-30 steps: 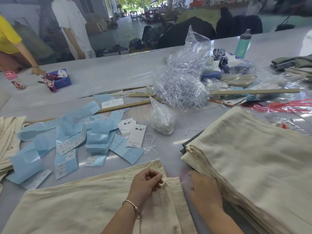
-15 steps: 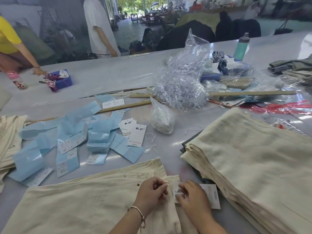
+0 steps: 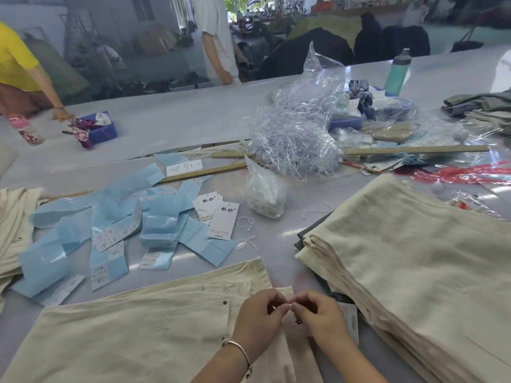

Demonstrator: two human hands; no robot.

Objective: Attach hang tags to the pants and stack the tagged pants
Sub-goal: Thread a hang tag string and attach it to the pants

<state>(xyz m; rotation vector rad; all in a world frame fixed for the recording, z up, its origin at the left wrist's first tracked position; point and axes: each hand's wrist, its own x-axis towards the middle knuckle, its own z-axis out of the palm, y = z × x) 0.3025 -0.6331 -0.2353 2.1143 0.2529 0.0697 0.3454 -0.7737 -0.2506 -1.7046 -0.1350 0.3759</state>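
Two hands are met fingertip to fingertip at 6 o'clock, over the waistband end of the cream pants spread flat on the grey table. Left hand: fingers curled, thumb and forefinger pinched on something too small to be identified; a metal bangle is worn at the wrist. Right hand: fingers curled, pinched at the same spot; a white hang tag is partly covered beneath it, its far edge shown toward 3 o'clock.

Stack of folded cream pants: placed at 3 o'clock, just beside the right hand.

Loose hang tags: fanned near centre, with white strings lying beside them.

Blue paper labels: scattered at 9 to 10 o'clock.

Small clear bag: set toward 12 o'clock of the loose tags; a larger crumpled plastic bag is behind it.

Teal bottle: upright at 1 o'clock.
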